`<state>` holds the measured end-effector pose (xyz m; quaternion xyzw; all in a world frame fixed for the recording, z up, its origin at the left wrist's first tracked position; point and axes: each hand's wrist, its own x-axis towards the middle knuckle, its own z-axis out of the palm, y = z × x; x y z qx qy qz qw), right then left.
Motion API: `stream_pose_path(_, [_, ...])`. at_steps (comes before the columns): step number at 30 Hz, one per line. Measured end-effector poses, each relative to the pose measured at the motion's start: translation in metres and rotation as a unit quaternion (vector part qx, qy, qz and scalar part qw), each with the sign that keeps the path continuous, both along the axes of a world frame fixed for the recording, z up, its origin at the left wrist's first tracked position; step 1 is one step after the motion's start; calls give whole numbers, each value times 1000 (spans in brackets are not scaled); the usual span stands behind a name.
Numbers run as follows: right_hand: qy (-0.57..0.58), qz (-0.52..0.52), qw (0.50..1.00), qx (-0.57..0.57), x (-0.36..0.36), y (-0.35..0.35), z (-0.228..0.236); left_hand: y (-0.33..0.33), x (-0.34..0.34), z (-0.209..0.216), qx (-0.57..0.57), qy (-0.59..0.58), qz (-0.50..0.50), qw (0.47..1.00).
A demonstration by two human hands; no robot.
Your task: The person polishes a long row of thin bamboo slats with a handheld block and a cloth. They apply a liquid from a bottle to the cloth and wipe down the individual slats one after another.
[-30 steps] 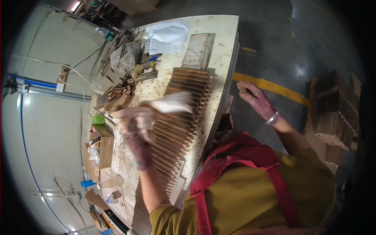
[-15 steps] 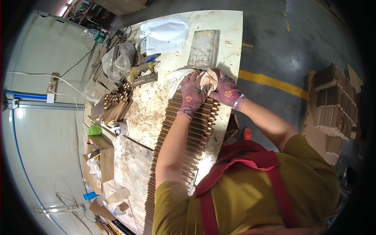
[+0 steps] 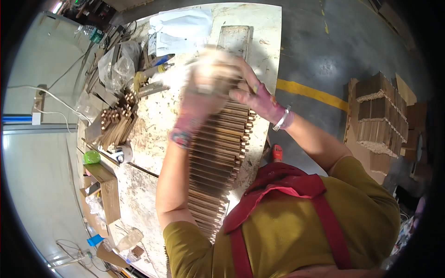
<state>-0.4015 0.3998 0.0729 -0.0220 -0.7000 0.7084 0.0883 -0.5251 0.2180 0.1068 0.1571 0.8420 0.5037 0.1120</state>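
Observation:
A pale, crumpled cloth (image 3: pixel 215 65), smeared by motion, is bunched between my gloved hands above the far end of a long row of thin brown strips (image 3: pixel 218 139). My left hand (image 3: pixel 201 104), in a pink-purple glove, is closed on the cloth, though its fingers are blurred. From the right, my right hand (image 3: pixel 262 99), gloved alike, reaches to the cloth's edge with bent fingers and its thumb below. The strips lie side by side on the worn white table (image 3: pixel 153 125), their ends uneven along the right. Just beyond the hands lies a flat, grimy, clear-wrapped block (image 3: pixel 235 39).
White paper sheets (image 3: pixel 178 28) lie at the far left, near a clear plastic bag (image 3: pixel 119 65) and a yellowish power tool (image 3: pixel 146 76). A bundle of strips (image 3: pixel 118 123) stands at the table's left. Stacked brown strips (image 3: pixel 380 116) sit on the floor at right.
The cloth has risen off the strips and moved left, with my left hand blurring along with it. My right hand has shifted slightly left. The whole view has also shifted a little.

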Motion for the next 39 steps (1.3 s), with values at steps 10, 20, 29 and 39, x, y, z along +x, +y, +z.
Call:
stream_pose_path(10, [148, -62, 951, 264, -70, 43, 45, -10, -37, -55, -110, 293, -82, 946])
stream_pose_path(20, [132, 148, 890, 410, -27, 127, -25, 12, -25, -80, -212, 253, -90, 940])
stream_pose_path(29, [15, 143, 866, 480, -70, 30, 19, 8, -29, -88, -254, 266, -122, 922])
stream_pose_path(39, [-124, 147, 773, 604, 89, 180, -34, 23, -21, -80, -226, 274, -104, 929])
